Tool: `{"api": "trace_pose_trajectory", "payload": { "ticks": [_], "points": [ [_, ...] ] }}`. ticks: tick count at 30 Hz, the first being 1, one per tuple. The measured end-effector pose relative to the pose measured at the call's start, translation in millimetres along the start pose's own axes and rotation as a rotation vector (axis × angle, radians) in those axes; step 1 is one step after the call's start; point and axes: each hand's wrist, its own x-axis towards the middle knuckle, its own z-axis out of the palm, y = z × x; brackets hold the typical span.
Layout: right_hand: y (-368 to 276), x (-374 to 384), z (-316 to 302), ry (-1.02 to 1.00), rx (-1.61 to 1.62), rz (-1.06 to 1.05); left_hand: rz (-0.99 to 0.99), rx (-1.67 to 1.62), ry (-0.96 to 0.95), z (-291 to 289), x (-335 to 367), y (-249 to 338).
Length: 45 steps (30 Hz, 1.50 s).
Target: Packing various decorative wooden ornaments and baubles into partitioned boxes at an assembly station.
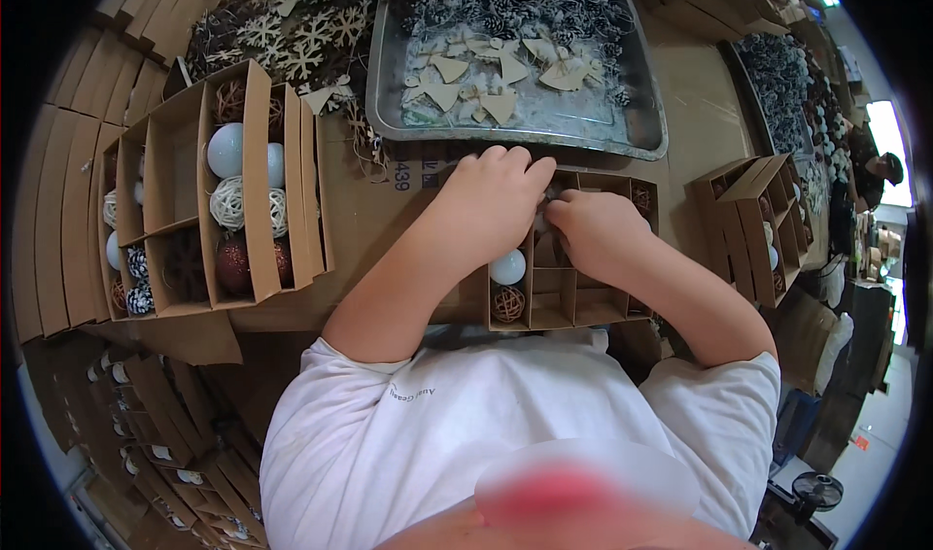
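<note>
In front of me is a divided cardboard box [551, 309], with both my hands over its far compartments. My left hand [494, 205] is closed with its fingers bent at the box's far left. My right hand [601, 231] pinches close beside it, fingertips almost meeting the left ones. A small greyish bit shows between the fingertips, but its kind is hidden. A glossy white ball [507, 267] and a brown woven ball [507, 304] fill compartments on the box's near left. Another brown woven ball [641, 198] sits in the far right corner.
Beyond the box, a metal tray [525, 142] holds frosted pinecones [515, 1] and wooden angel ornaments [499, 105]. Wooden snowflakes [301, 35] are heaped left of it. Stacked boxes of ornaments [255, 176] stand at left, more boxes [753, 210] at right. A person [882, 168] is far right.
</note>
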Motion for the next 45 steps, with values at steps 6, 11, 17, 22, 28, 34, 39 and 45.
{"api": "trace_pose_trajectory", "payload": {
  "ticks": [6,11,17,22,28,34,39,45],
  "points": [
    [26,23,-36,0.234,0.270,-0.057,-0.040,-0.029,-0.015,-3,-1,-3],
    [101,83,-40,0.865,0.117,0.096,-0.072,-0.044,-0.054,-3,0,0],
    [148,101,-38,0.830,0.224,0.177,-0.070,-0.076,-0.071,-7,4,3],
    [136,66,-54,0.878,1.103,0.042,-0.092,-0.047,-0.091,-6,4,5],
    [163,24,-33,0.860,1.842,-0.226,0.049,-0.109,0.058,-19,8,8],
    [163,20,2,1.004,2.082,-0.167,0.093,-0.248,0.182,-30,16,0],
    [158,15,-4,1.340,1.580,0.098,0.096,-0.140,0.082,-30,51,0],
    [151,11,-6,1.278,1.631,0.070,0.114,0.239,-0.046,-5,119,-24]
  ]
}}
